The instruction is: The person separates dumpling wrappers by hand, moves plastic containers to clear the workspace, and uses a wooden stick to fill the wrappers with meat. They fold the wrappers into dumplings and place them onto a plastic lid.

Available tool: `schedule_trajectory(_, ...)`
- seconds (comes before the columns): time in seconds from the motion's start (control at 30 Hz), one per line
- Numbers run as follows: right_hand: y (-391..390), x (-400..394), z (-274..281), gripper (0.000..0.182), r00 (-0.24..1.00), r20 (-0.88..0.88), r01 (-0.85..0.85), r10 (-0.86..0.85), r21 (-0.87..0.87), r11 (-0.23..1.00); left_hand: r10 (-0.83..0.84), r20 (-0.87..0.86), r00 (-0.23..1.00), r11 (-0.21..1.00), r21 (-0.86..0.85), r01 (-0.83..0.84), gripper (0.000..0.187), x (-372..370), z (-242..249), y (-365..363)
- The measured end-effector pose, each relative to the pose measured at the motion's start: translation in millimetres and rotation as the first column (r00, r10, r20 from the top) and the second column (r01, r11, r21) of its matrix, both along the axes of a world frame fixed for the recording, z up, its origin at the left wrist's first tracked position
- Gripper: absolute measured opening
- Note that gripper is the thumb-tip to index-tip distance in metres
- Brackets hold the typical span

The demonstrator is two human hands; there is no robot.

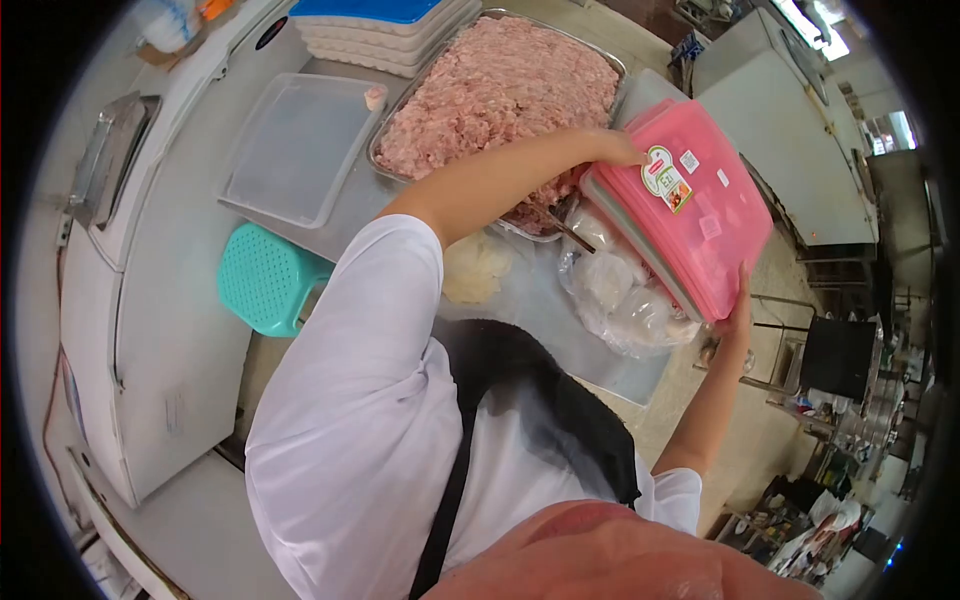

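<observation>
Steel table [560, 330] carries one tray of minced meat [500, 90]. Left hand [625, 150] and right hand [738, 310] grip a stack of pink lids [690, 215], fingers closed on opposite edges; their count cannot be told.

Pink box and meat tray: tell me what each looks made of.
Pink box: looks like plastic, glossy and slightly see-through, with a paper-looking label; both hands grip it. Meat tray: probably metal, judging by its thin, shiny grey rim.

Top: white short-sleeved shirt, loose at the shoulders.
Sleeves: end above the elbow on both arms; forearms bare.
Apron: dark, perhaps black, with a narrow strap running down the chest.
Hands: bare, no gloves visible.
Markings: none I can make out.
</observation>
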State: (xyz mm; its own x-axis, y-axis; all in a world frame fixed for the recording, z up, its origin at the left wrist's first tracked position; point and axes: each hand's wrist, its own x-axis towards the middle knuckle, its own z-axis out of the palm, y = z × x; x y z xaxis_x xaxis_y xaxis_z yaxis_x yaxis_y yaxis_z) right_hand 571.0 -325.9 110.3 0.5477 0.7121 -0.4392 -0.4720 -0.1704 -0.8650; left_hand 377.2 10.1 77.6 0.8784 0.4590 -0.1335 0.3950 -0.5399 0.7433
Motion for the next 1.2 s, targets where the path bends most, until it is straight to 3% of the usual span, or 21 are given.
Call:
schedule_trajectory(0.03, 1.7, -7.2, 4.3, 0.072, 1.000, 0.022, 0.007, -0.008, 0.023, 1.000, -0.062, -0.026, 0.998, 0.989, -0.134, 0.058, 0.077, 5.8, -6.6, 9.1)
schedule_trajectory(0.1, 3.0, -13.4, 6.7, 0.071, 1.000, -0.007, -0.011, 0.011, 0.061, 0.998, 0.037, 0.061, 0.997, 0.928, -0.373, -0.012, 0.081, -39.6, 44.1, -16.3)
schedule_trajectory(0.23, 1.2, -25.6, 2.3, 0.065, 1.000, 0.010, -0.013, 0.011, 0.162, 0.987, 0.258, 0.039, 0.965, 0.725, -0.668, -0.167, 0.076, -52.4, 52.7, -23.6)
schedule_trajectory(0.33, -1.2, -38.7, -8.6, 0.063, 0.992, -0.070, 0.118, -0.103, 0.268, 0.956, 0.216, 0.125, 0.968, 0.703, -0.708, -0.065, 0.084, -57.9, 52.6, -29.1)
schedule_trajectory(0.43, -9.0, -46.5, -25.7, 0.067, 0.975, 0.015, 0.204, -0.224, 0.357, 0.911, 0.085, 0.299, 0.951, 0.769, -0.626, 0.128, 0.090, -25.0, 1.1, -7.0)
schedule_trajectory(0.53, -30.6, -43.3, -32.0, 0.072, 0.944, 0.115, 0.249, -0.308, 0.362, 0.898, 0.119, 0.423, 0.898, 0.891, -0.444, 0.092, 0.093, -54.7, 45.9, -32.5)
schedule_trajectory(0.57, -36.3, -45.3, -28.1, 0.073, 0.951, 0.106, 0.230, -0.290, 0.382, 0.895, 0.167, 0.292, 0.942, 0.850, -0.527, 0.013, 0.100, -71.5, 74.2, -44.7)
schedule_trajectory(0.63, -45.5, -57.5, -5.7, 0.075, 0.957, 0.054, 0.234, -0.283, 0.426, 0.874, 0.154, 0.211, 0.965, 0.833, -0.553, -0.012, 0.108, -75.2, 84.6, -38.4)
schedule_trajectory(0.77, -46.5, -92.7, 50.4, 0.077, 0.972, 0.062, 0.166, -0.227, 0.500, 0.850, 0.093, 0.550, 0.830, 0.595, -0.699, 0.396, 0.100, -130.3, 112.2, -50.1)
schedule_trajectory(0.87, -26.7, -153.2, 74.8, 0.077, 0.959, 0.103, 0.194, -0.264, 0.442, 0.876, 0.174, 0.510, 0.842, 0.508, -0.779, 0.367, 0.096, -191.0, 109.0, -43.6)
schedule_trajectory(0.93, -3.5, -190.3, 75.8, 0.076, 0.971, 0.084, 0.169, -0.222, 0.414, 0.894, 0.334, 0.398, 0.854, 0.488, -0.848, 0.204, 0.095, -241.2, 100.3, -35.2)
schedule_trajectory(0.97, 16.9, -224.4, 81.9, 0.075, 0.976, 0.109, 0.127, -0.186, 0.410, 0.903, 0.414, 0.337, 0.846, 0.469, -0.875, 0.119, 0.095, -273.9, 101.4, -32.1)
schedule_trajectory(1.03, 39.7, -210.0, 39.6, 0.074, 0.979, 0.193, -0.007, -0.067, 0.362, 0.932, 0.467, 0.406, 0.786, 0.473, -0.865, 0.166, 0.091, -346.7, 109.3, -31.3)
schedule_trajectory(1.13, 104.8, -315.4, 50.7, 0.072, 0.985, 0.174, -0.054, -0.002, 0.316, 0.947, 0.567, 0.409, 0.715, 0.524, -0.849, 0.070, 0.080, -442.3, 79.7, -11.4)
schedule_trajectory(1.2, 147.0, -350.1, 32.6, 0.061, 0.963, 0.125, -0.265, 0.237, 0.303, 0.916, 0.685, 0.375, 0.625, 0.494, -0.869, -0.021, 0.071, -512.0, 67.1, -8.5)
